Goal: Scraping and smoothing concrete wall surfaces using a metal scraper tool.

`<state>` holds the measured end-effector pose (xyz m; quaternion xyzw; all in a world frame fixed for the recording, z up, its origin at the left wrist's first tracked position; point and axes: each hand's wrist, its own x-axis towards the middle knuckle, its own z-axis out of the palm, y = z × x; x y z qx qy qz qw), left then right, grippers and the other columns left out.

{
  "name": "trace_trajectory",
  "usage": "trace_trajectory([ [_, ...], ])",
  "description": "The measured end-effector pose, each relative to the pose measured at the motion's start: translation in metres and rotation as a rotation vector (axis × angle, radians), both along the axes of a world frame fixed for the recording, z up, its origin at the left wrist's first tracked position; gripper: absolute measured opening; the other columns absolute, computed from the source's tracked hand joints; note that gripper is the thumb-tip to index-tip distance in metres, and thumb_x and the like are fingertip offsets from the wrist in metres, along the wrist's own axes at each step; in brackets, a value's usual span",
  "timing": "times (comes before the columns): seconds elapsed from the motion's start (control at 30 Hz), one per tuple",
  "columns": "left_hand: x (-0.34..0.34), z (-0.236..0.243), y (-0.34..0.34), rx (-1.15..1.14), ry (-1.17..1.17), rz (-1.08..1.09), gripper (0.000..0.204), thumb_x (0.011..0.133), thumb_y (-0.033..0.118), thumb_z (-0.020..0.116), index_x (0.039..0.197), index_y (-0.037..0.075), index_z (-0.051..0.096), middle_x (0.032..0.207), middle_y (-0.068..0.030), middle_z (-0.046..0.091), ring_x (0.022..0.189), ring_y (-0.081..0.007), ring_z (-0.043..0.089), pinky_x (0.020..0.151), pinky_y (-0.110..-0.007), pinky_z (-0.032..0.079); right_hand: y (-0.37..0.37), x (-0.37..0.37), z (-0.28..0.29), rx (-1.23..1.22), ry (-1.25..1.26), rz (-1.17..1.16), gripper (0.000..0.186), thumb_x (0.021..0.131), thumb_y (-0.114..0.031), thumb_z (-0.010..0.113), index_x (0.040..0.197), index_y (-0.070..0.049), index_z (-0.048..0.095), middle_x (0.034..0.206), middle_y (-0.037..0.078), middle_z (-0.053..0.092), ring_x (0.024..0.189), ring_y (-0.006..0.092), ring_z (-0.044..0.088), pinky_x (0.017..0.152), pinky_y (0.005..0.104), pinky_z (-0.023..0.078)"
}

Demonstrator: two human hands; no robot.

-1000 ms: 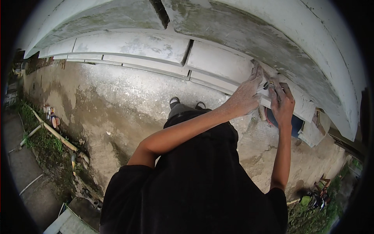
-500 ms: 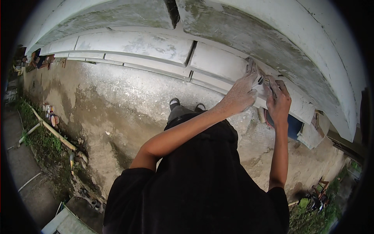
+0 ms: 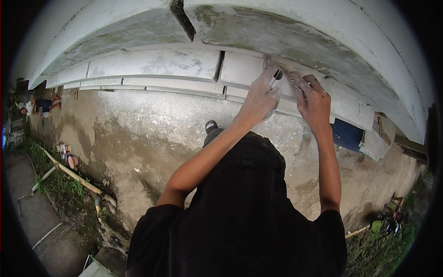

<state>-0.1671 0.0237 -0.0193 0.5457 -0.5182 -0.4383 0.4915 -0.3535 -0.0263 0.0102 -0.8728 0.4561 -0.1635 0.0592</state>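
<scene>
Dusty with pale powder, my left hand (image 3: 259, 98) is closed around a small tool with a dark rounded end (image 3: 278, 75). The rest of that tool is hidden by my fingers. It is held close to the white stepped wall moulding (image 3: 152, 63). Just to its right, my right hand (image 3: 315, 102) has its fingers bent and pressed together against the moulding's face. Powder coats these fingertips too. Whatever they may pinch is hidden. The two hands are a short gap apart.
A grey, smeared overhanging ledge (image 3: 286, 34) runs above both hands. Dark vertical grooves (image 3: 219, 67) split the moulding. A dark blue object (image 3: 347, 135) stands below at right. Rough concrete (image 3: 124, 134) lies underfoot. Leftward are bamboo poles (image 3: 78, 176), buckets (image 3: 67, 152) and a person (image 3: 41, 106).
Both hands have shifted left along the moulding, staying side by side. My view has turned slightly too. One sandalled foot shows now, where two did before.
</scene>
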Motion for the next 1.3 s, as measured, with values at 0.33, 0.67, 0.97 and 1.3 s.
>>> trace_trajectory([
  [0.33,-0.046,0.012,0.02,-0.306,-0.536,-0.325,0.072,0.08,0.0,0.056,0.147,-0.011,0.034,0.153,-0.029,0.037,0.145,-0.0407,0.033,0.122,-0.048,0.025,0.001,-0.085,0.057,0.579,-0.107,-0.21,0.034,0.091,-0.018,0.068,0.122,-0.002,0.068,0.1,0.018,0.067,0.081,0.0266,0.067,0.073,0.0375,0.051],
  [0.67,-0.031,0.004,0.017,-0.272,-0.869,-0.248,0.071,0.075,-0.002,0.056,0.143,-0.015,0.039,0.152,-0.0322,0.036,0.145,-0.0419,0.034,0.121,-0.052,0.025,-0.039,-0.064,0.025,0.463,0.044,-0.067,0.034,0.09,-0.022,0.074,0.115,0.001,0.069,0.118,0.02,0.064,0.108,0.0339,0.061,0.096,0.039,0.049],
  [0.97,0.033,0.011,0.037,-0.133,-0.956,-0.035,0.07,0.073,-0.005,0.054,0.141,-0.015,0.041,0.149,-0.0339,0.041,0.142,-0.0472,0.036,0.12,-0.049,0.03,-0.042,0.041,0.023,0.552,-0.023,0.122,0.039,0.092,-0.032,0.07,0.113,0.0,0.07,0.108,0.024,0.068,0.1,0.0396,0.063,0.092,0.0417,0.05],
  [1.3,0.059,0.025,0.045,-0.107,-0.966,-0.115,0.069,0.073,-0.005,0.054,0.141,-0.012,0.044,0.152,-0.0307,0.039,0.144,-0.0465,0.033,0.12,-0.047,0.03,-0.019,0.05,0.02,0.559,-0.098,0.129,0.033,0.093,-0.028,0.066,0.112,-0.001,0.071,0.103,0.022,0.069,0.102,0.0407,0.062,0.093,0.0458,0.05],
])
